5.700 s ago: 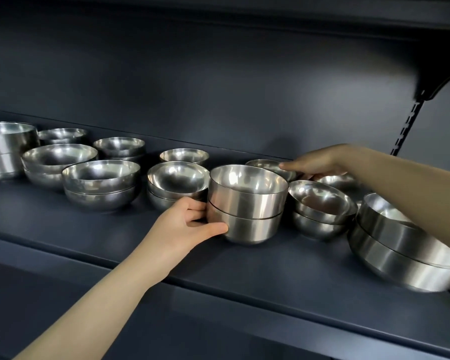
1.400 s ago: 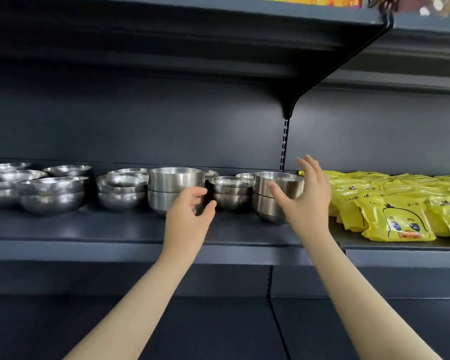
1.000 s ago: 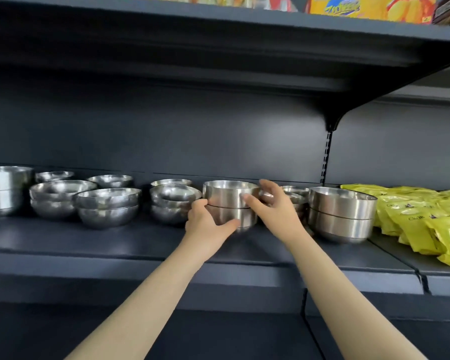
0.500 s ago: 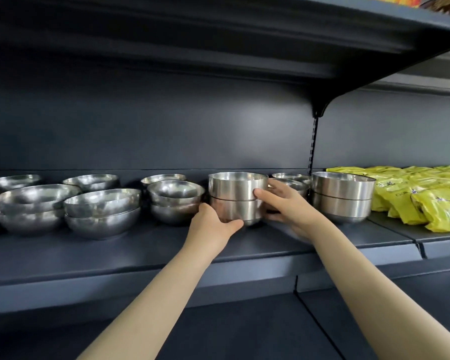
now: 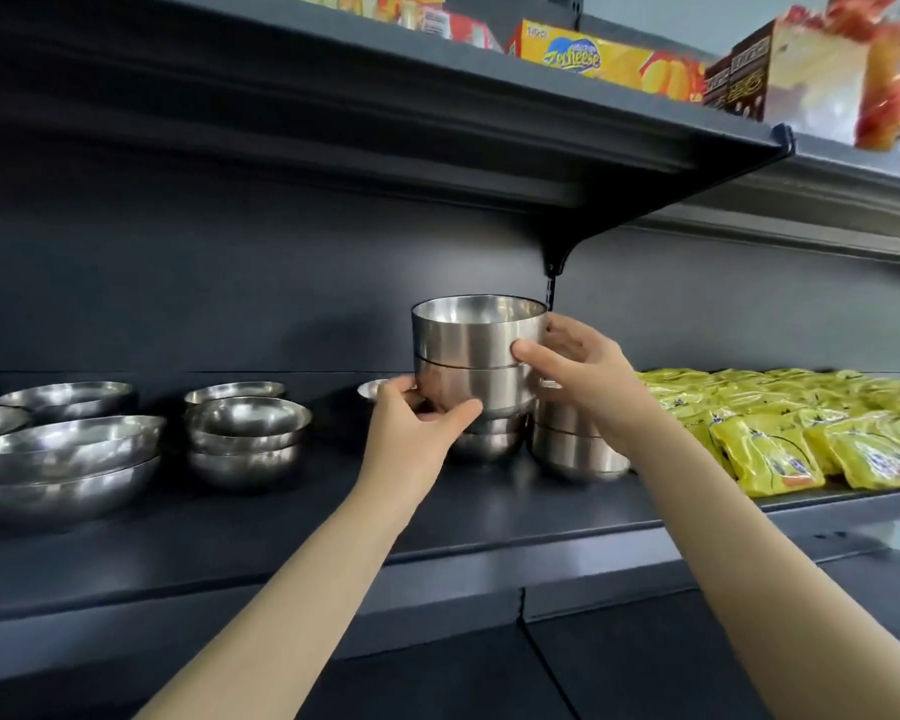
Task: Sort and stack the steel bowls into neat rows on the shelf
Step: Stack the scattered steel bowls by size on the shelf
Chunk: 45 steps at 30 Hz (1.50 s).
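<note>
Left hand (image 5: 417, 428), right hand (image 5: 583, 376) tight around the bowl stack (image 5: 476, 345) above a dark shelf (image 5: 281, 522), yellow packets (image 5: 770, 454) alongside

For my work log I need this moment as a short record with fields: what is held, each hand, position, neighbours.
held: stack of two straight-walled steel bowls
left hand: grips the lower bowl's left side
right hand: grips the stack's right side
position: in the air above the shelf, not resting on it
right neighbour: yellow packets
</note>
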Each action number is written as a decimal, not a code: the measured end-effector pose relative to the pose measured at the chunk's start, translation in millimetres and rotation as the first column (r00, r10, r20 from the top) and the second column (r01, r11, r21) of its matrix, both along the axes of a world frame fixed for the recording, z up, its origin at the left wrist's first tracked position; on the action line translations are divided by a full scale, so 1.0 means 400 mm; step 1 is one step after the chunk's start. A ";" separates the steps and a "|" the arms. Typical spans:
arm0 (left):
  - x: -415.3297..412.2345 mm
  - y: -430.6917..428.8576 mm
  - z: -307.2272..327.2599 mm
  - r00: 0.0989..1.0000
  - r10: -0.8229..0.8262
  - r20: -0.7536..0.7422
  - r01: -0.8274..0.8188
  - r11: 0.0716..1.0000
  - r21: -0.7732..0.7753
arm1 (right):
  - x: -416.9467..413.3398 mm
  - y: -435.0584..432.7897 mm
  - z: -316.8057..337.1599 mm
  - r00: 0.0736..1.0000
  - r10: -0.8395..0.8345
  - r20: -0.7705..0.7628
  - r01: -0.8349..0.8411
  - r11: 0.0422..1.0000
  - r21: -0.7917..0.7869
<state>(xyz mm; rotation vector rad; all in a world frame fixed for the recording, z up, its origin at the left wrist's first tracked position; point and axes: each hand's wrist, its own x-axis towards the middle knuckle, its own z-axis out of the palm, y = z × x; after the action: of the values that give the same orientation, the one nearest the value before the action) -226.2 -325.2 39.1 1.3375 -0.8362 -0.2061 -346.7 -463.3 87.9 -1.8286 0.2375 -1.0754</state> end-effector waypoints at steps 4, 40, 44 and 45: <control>-0.069 -0.125 0.014 0.998 -0.063 0.017 0.063 0.998 -0.023 | -0.102 -0.095 0.032 0.999 -0.039 0.026 0.041 0.997 -0.072; -0.164 -0.309 -0.082 0.955 0.132 0.265 -0.196 0.953 0.232 | -0.076 -0.331 -0.153 0.965 -0.030 0.260 -0.016 0.985 0.174; -0.168 -0.299 -0.076 0.965 0.061 0.257 -0.140 0.943 0.302 | -0.094 -0.333 -0.160 0.965 -0.110 0.240 0.055 0.973 0.224; -0.166 -0.287 -0.076 0.967 0.055 0.248 -0.134 0.939 0.316 | -0.099 -0.331 -0.164 0.965 -0.134 0.226 0.080 0.968 0.237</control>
<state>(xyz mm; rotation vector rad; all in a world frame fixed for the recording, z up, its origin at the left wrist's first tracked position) -292.5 -440.1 8.6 1.7407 -0.9616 -0.1149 -386.3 -595.9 22.5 -1.4818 0.3045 -1.2800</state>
